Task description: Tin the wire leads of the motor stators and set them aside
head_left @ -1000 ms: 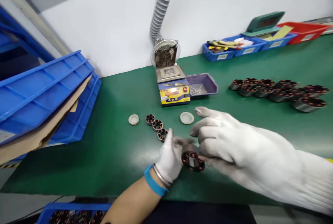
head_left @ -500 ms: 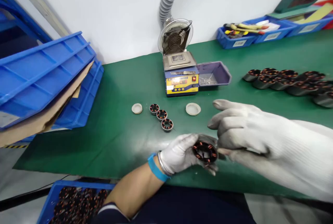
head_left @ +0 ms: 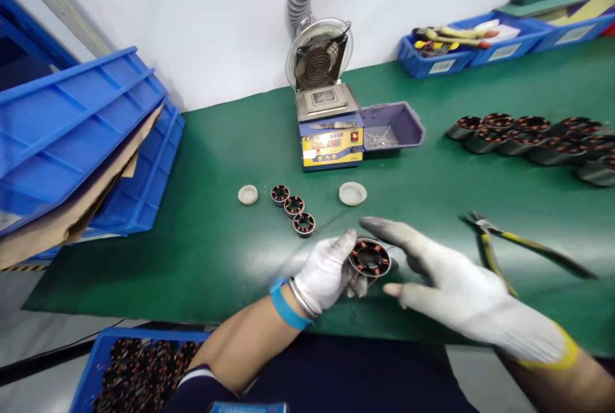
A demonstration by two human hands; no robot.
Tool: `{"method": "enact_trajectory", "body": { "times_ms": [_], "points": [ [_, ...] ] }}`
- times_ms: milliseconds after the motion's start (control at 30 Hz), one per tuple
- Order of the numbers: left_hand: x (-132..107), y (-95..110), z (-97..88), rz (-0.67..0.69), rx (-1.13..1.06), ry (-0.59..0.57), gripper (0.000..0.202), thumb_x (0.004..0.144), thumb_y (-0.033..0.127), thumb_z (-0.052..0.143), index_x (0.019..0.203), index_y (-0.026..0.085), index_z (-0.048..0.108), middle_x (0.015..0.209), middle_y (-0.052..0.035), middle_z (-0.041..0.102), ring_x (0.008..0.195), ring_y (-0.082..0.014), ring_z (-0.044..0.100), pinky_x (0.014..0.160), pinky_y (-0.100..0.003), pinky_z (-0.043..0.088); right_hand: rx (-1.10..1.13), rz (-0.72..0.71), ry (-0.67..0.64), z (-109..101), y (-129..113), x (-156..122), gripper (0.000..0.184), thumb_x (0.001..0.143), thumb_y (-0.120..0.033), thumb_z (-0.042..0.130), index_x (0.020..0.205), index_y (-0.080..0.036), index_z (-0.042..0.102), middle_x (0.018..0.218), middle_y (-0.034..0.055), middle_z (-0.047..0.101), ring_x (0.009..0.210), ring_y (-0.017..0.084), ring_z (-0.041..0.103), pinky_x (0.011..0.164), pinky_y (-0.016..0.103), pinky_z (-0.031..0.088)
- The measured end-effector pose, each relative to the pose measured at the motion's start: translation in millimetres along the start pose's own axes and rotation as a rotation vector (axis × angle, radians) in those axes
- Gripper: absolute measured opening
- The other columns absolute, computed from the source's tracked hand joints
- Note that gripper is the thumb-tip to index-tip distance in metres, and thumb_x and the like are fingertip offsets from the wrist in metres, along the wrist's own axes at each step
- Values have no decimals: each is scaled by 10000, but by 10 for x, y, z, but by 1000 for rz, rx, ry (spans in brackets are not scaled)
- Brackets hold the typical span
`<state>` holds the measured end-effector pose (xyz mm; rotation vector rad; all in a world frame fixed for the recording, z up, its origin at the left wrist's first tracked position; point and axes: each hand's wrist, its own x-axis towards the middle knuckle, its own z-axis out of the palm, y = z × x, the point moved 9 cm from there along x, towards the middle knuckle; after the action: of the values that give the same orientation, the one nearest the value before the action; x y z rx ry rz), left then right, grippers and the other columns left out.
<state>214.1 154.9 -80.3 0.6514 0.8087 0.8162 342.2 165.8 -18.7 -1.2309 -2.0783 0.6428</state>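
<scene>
My left hand, in a white glove, grips a motor stator, a ring with copper windings inside and its open face turned up toward me. Thin wire ends stick out from its edge. To the right of it, my right hand, also gloved, is open with thumb and forefinger spread beside the ring. Whether a fingertip touches a wire I cannot tell. Cutting pliers with yellow-and-black handles lie open behind the right hand. Three smaller stators sit in a slanting row beyond my left hand.
Two pale round lids rest on the green table. At the back stand a hot plate, a purple bin and blue tool bins. More stators stand right; a blue crate below left holds others.
My right hand has drawn lower and its fingers have spread apart. The pliers on the table have come into view. In my left hand the stator has turned more upward.
</scene>
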Motion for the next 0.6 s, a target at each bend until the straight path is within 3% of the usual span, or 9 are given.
{"method": "enact_trajectory", "body": {
  "times_ms": [33,100,200,300,367,500,600],
  "points": [
    [12,-29,-24,-16,55,7,718,738,848,634,789,133,678,537,-19,600,344,-83,450,357,-211,307,-27,-30,-57,131,-48,-6,620,787,-310,678,1397,-229,607,1287,107,701,1083,287,734,877,378,659],
    [22,-57,-58,-47,151,2,749,785,870,534,795,134,670,522,-18,580,357,-102,475,366,-220,323,-33,-64,-95,263,-102,-22,566,823,-252,619,1387,-205,596,1294,107,696,1119,268,723,966,388,633],
    [9,93,-123,20,303,50,722,862,836,430,841,147,646,584,-29,621,394,-113,515,371,-215,336,-71,-106,34,169,-95,-59,436,849,-279,614,1279,-214,616,1240,97,712,1130,247,718,990,379,621],
    [-17,220,-98,38,406,52,493,872,650,609,733,180,555,575,7,601,382,-73,462,383,-195,326,-88,-108,160,17,-13,-103,406,847,-324,627,1244,-244,600,1192,74,716,1096,225,726,951,359,635],
    [-25,268,-105,35,389,89,426,855,532,674,667,195,495,529,33,550,368,-57,415,383,-189,312,-72,-16,172,-35,112,-76,414,822,-347,636,1226,-258,616,1177,62,717,1084,223,726,965,366,629],
    [-61,420,-302,184,273,374,403,890,520,613,683,207,468,506,57,492,365,-48,362,383,-186,273,-36,292,197,-161,446,129,518,708,-409,679,1198,-241,664,1179,75,712,1060,260,718,1018,432,596],
    [-13,330,-294,167,293,374,368,916,495,575,712,203,485,535,57,506,378,-52,376,400,-190,286,-99,445,200,-242,635,381,625,671,-411,677,1260,-204,660,1242,97,692,1097,272,694,1079,436,549]
  ]
}}
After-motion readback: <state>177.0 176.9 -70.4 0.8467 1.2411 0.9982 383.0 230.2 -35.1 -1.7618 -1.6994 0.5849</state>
